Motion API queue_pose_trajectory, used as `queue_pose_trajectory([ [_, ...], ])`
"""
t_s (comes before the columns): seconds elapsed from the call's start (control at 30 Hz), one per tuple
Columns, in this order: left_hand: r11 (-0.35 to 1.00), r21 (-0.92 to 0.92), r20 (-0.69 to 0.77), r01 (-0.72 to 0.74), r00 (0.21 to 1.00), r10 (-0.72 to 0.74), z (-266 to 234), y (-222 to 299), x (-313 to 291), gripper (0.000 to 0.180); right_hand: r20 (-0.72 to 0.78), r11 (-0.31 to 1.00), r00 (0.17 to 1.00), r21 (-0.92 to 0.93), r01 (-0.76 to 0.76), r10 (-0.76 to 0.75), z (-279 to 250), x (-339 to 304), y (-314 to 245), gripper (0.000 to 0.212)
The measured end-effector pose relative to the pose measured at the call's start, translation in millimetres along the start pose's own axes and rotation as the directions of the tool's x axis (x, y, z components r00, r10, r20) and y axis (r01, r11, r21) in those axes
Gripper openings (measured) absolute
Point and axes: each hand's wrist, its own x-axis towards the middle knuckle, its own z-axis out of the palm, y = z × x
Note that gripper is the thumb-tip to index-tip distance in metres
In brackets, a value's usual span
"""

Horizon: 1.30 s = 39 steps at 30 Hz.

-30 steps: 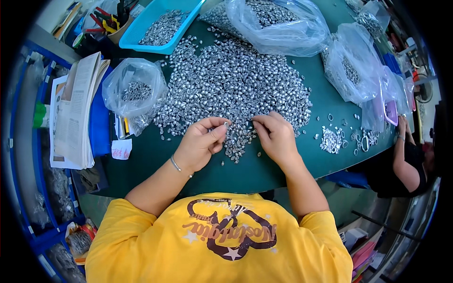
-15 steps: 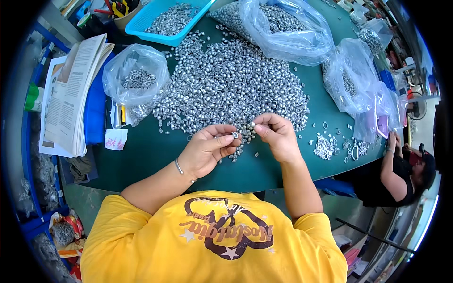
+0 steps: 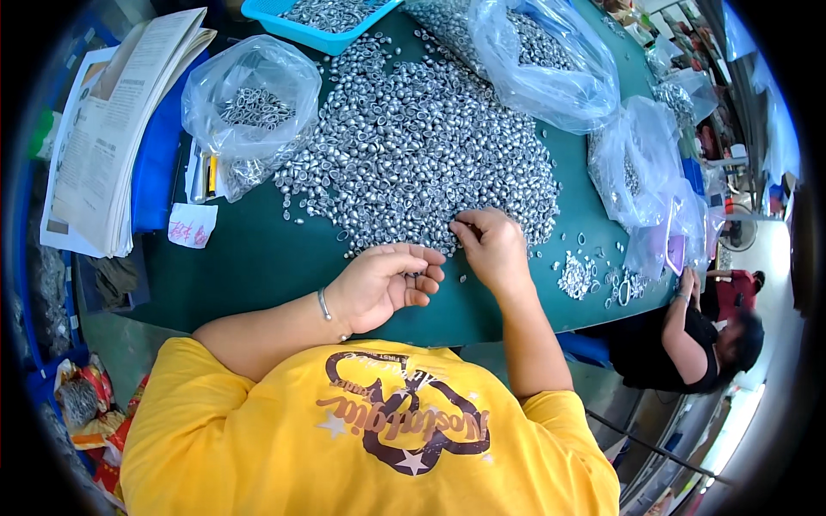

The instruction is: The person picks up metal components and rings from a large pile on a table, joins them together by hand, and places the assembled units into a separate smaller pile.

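Hundreds of silvery pieces [image 3: 422, 159] heap on green tabletop [image 3: 258, 292]; toward near edge, left hand [image 3: 383, 288] half-curls, right hand [image 3: 495, 245] bends over pieces; cannot tell whether either grips any.

The small silver-grey metal pieces [image 3: 422, 146] lie loose in one broad, heaped pile on the green tabletop [image 3: 249, 279], spreading across its middle and narrowing toward its near edge, with bare surface left between. Each is rounded, with a shiny domed side and a hollow, rimmed one. They lie at random: some dome up, others showing the open side. The pile thins at its borders into single pieces; a few sit apart toward the tabletop's left edge, and one stray piece [image 3: 463, 278] lies nearer the near edge, just beside the right hand [image 3: 495, 249].
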Motion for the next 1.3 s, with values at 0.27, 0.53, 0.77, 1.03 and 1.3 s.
queue_pose_trajectory([
  [0.27,0.999,-0.044,-0.019,-0.009,1.000,0.009,-1,1,-2,0.022,0.260,0.699,0.960,0.669,-0.253,0.098,-8,-2,10,0.011],
  [0.53,0.999,-0.047,-0.015,-0.012,1.000,0.011,-2,0,-2,0.024,0.249,-0.194,0.954,0.940,-0.279,-0.165,-7,-8,15,0.015],
  [0.77,0.992,-0.121,-0.010,0.024,1.000,-0.025,1,0,0,0.031,0.392,0.082,0.916,0.919,-0.385,-0.090,-19,-5,-11,0.020],
  [1.03,0.986,-0.158,-0.036,-0.048,0.998,0.043,0,-3,-4,0.022,0.221,0.867,0.974,0.493,-0.066,-0.051,5,47,-39,0.012],
  [1.3,0.981,-0.184,-0.050,-0.064,0.997,0.056,1,-2,-4,0.019,0.038,0.955,0.954,0.009,0.297,-0.298,30,59,-49,0.011],
])
